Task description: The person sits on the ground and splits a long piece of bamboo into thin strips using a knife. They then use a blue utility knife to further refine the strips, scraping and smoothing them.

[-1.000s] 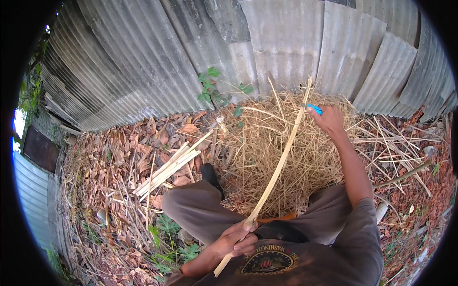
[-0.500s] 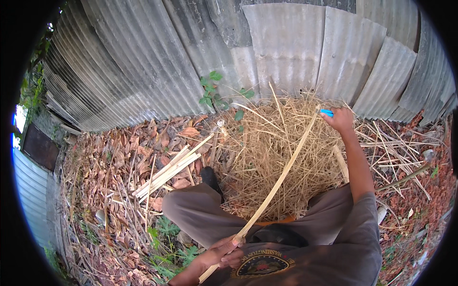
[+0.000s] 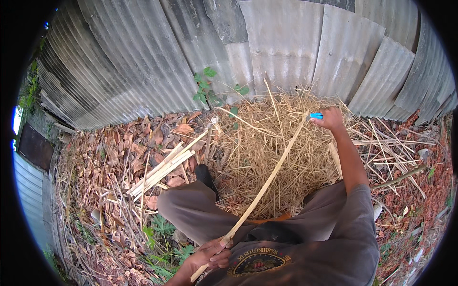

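Across the head view, a long pale strip (image 3: pixel 267 183) is held slantwise, long axis running from lower left, by the dark shirt (image 3: pixel 315 255), up and right over a heap of dry shavings (image 3: pixel 248 148). Near its lower end the strip is gripped by the left hand (image 3: pixel 206 253), a short tail poking out below. Beside its far tip a blue tool (image 3: pixel 316 116) is clasped in the right hand (image 3: pixel 330 118), arm outstretched; blade contact cannot be told, too small. Mid-length is unheld, between both hands; near end closest to left, tip to right. More pale strips (image 3: pixel 164 171) are seen on the leaves, left.
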### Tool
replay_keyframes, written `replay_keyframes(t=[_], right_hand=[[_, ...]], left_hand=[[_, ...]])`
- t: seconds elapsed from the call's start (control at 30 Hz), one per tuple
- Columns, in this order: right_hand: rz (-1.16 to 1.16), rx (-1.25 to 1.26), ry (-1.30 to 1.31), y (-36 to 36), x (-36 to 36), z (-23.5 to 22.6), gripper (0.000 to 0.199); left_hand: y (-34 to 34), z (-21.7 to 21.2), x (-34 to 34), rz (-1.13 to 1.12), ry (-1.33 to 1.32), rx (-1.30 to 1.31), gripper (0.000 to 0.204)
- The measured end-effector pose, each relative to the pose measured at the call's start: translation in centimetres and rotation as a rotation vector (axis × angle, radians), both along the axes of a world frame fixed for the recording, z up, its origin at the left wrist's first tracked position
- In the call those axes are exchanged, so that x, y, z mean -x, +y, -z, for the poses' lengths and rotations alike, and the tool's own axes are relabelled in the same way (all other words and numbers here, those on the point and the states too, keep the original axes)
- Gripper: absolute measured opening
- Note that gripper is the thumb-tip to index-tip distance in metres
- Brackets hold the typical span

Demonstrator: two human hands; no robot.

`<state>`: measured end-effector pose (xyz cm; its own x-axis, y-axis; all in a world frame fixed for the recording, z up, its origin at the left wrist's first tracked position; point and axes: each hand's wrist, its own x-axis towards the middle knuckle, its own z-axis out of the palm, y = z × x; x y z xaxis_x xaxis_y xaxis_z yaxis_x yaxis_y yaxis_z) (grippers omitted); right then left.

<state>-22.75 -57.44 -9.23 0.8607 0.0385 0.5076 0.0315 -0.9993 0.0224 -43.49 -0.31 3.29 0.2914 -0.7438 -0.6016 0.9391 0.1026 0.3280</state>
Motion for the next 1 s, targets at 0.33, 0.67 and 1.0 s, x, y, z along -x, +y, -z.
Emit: replay_keyframes(t=[0.33, 0.67, 1.0], right_hand=[[0.380, -0.713, 0.343, 6.1, -1.6, -1.9, 0.080], [-0.004, 0.120, -0.060, 1.2, 0.1, 1.0, 0.078], [0.513, -0.646, -0.073, -4.4, 1.2, -4.3, 0.070]], left_hand=[[0.3, 2.3, 0.0, -0.034, -0.111, 0.104, 0.020], [1.5, -0.1, 0.3, 0.118, -0.214, -0.106, 0.018], [4.2, -1.1, 0.4, -0.038, -0.296, -0.238, 0.017]])
